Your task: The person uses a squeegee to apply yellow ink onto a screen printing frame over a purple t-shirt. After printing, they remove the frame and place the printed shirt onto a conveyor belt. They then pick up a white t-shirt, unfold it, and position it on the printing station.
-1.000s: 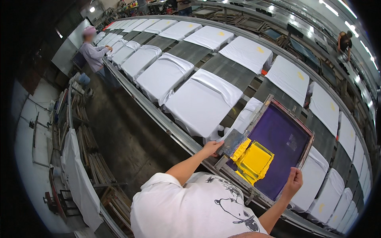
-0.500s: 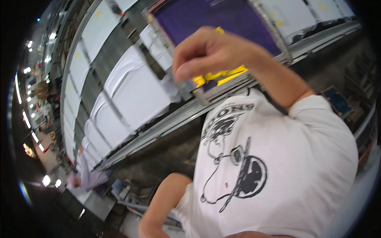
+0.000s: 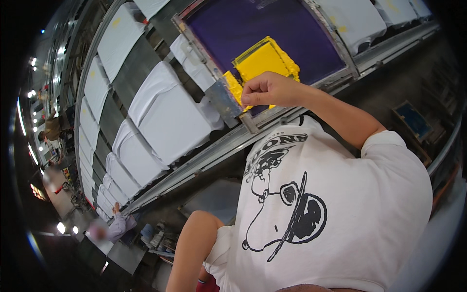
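Note:
My right hand (image 3: 267, 90) is over the near left corner of a printing screen, a framed purple sheet (image 3: 228, 29) in a worn metal-looking frame (image 3: 335, 34). Its fingers are curled in and the thumb lies by the forefinger; whatever they hold, if anything, is hidden beneath. Just beyond the hand is a thick square patch of yellow ink (image 3: 267, 61) on the purple. More yellow smears (image 3: 232, 85) run along the frame's left side, close to my thumb. My left arm (image 3: 197, 243) is bent at the lower left; its hand lies outside the picture.
White cloth pieces (image 3: 170, 117) lie in rows on a long grey table to the left. A metal rail (image 3: 204, 158) edges the table. A grey metal plate (image 3: 221, 102) adjoins the screen. Another person (image 3: 121, 226) stands far left; a blue framed panel (image 3: 413, 119) leans right.
My right hand has come down toward me and a little right, uncovering the yellow patch. Its fingers stay curled. The distant person has shifted slightly.

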`<state>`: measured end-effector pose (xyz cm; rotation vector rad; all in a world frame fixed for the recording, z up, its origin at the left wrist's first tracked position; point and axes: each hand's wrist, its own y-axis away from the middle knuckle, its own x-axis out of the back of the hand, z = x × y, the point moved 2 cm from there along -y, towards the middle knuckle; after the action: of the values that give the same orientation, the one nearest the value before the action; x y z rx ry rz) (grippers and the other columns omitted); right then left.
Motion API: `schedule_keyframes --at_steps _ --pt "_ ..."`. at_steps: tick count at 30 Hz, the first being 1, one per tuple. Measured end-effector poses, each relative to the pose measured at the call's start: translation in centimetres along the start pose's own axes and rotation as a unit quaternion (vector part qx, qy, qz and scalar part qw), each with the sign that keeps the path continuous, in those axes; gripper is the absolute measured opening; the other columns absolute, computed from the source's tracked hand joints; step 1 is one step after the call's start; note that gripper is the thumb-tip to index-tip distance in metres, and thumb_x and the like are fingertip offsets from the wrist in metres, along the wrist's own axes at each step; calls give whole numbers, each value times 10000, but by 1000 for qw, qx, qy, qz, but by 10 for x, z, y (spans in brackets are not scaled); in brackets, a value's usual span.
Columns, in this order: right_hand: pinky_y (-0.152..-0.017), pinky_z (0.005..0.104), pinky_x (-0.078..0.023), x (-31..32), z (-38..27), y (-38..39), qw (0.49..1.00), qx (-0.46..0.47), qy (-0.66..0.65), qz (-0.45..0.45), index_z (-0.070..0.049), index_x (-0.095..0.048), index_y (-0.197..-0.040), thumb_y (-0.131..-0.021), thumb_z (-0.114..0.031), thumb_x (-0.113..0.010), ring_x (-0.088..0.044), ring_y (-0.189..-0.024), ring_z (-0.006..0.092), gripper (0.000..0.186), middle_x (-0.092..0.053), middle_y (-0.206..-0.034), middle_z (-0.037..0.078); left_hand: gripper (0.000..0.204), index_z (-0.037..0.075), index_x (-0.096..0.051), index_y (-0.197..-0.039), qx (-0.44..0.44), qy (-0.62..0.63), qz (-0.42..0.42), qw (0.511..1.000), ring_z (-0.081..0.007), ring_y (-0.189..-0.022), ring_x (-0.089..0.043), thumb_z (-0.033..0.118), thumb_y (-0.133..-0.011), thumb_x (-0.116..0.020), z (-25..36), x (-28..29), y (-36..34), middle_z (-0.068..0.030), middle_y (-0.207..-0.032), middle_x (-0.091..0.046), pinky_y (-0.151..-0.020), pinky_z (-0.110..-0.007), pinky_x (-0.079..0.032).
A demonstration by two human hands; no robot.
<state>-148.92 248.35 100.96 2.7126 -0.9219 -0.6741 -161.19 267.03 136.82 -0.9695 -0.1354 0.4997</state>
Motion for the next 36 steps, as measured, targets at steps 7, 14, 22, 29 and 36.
schedule_keyframes --at_steps 7,14,22,29,36 --pt "-855 251 -509 -65 30 -47 998 27 -53 -16 -12 -706 -1035 -1021 -185 -668 -636 -931 74 178 -720 -988 7 228 43 -650 -842 72 -120 170 976 -292 -743 -696 246 -937 -608 -28 40 128 -170 -869 -706 -641 -441 -596" --pt "-757 217 -472 -175 50 -71 997 -80 1 -6 -11 -709 -1018 -1017 -188 -677 -571 -843 29 180 -689 -916 -16 180 -42 -706 -1027 516 -371 534 558 -106 -864 -637 132 -1019 -661 50 92 389 -58 -936 -720 -811 -260 -513" --pt "-681 245 -475 -254 91 -190 972 -113 126 163 6 -713 -999 -999 -214 -696 -558 -734 56 221 -684 -827 -5 304 -20 -738 -1036 542 -353 592 480 -75 -765 -627 279 -1012 -683 164 143 581 -14 -849 -712 -700 -244 -502" --pt "-740 363 -533 -235 95 -316 872 63 410 262 -44 -715 -1051 -902 -178 -742 -649 -802 235 202 -669 -909 100 227 42 -761 -1073 556 -473 479 487 -212 -815 -691 232 -965 -699 191 248 629 -113 -974 -742 -756 -333 -542" --pt "-877 442 -522 -194 77 -398 736 111 601 292 -88 -666 -1185 -868 -174 -755 -613 -1051 338 340 -615 -1085 122 229 110 -733 -1157 551 -555 385 489 -256 -851 -684 194 -946 -698 182 361 656 -79 -1032 -693 -772 -372 -549"
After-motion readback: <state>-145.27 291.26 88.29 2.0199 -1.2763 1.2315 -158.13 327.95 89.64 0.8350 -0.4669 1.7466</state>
